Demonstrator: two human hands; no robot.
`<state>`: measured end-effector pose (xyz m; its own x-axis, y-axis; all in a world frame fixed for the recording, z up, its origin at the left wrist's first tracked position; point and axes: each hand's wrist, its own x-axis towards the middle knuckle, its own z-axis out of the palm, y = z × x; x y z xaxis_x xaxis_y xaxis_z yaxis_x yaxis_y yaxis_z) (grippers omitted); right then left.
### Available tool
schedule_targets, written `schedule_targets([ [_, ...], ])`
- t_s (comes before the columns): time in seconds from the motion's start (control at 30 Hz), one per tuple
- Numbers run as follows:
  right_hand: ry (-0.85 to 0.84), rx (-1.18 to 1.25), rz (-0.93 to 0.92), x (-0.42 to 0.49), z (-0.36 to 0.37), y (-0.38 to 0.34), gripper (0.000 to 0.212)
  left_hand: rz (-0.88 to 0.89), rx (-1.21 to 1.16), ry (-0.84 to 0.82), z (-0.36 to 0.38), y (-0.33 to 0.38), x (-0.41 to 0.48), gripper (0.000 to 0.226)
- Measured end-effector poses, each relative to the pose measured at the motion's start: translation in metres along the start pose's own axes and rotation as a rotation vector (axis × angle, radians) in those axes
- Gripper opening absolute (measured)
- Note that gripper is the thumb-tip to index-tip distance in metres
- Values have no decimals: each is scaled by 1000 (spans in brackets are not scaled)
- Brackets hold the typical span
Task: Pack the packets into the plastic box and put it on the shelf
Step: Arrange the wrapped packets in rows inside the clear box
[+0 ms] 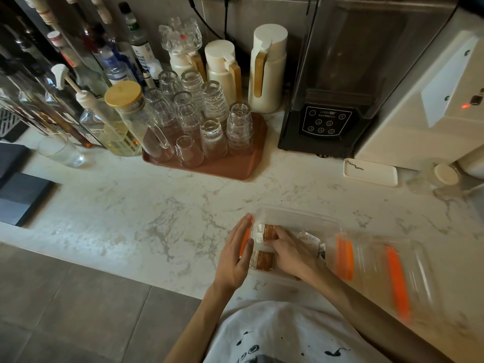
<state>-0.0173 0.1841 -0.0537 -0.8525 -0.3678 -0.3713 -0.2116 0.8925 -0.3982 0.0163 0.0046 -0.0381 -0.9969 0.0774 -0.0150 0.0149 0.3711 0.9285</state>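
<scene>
Shirt (275, 334) at bottom edge. Left hand (235, 258) flat, fingers straight, against box (296, 214) left wall. Right hand (290, 254) fingers curled on brown packets (265, 261) inside box. Box on counter (157, 205); lid (379, 271) just right, blurred.

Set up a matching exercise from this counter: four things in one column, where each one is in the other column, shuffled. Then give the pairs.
Things
1. left hand
2. right hand
3. lid
4. brown tray

Places
a. under the upturned glasses
b. inside the plastic box, on the packets
c. flat against the box's left end
d. just right of the box

Pairs: 1-c; 2-b; 3-d; 4-a
</scene>
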Motion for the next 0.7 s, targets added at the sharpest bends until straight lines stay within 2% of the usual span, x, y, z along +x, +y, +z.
schedule_targets([
  [0.37,-156,-275,-178,5,-13,-4,56,-1,-3,5,0,0,-1,50],
  [0.57,-265,-262,-41,4,-17,-7,67,12,-5,3,0,0,0,50],
  [0.7,-210,-134,-148,6,-38,-1,56,10,-22,5,0,-1,0,50],
])
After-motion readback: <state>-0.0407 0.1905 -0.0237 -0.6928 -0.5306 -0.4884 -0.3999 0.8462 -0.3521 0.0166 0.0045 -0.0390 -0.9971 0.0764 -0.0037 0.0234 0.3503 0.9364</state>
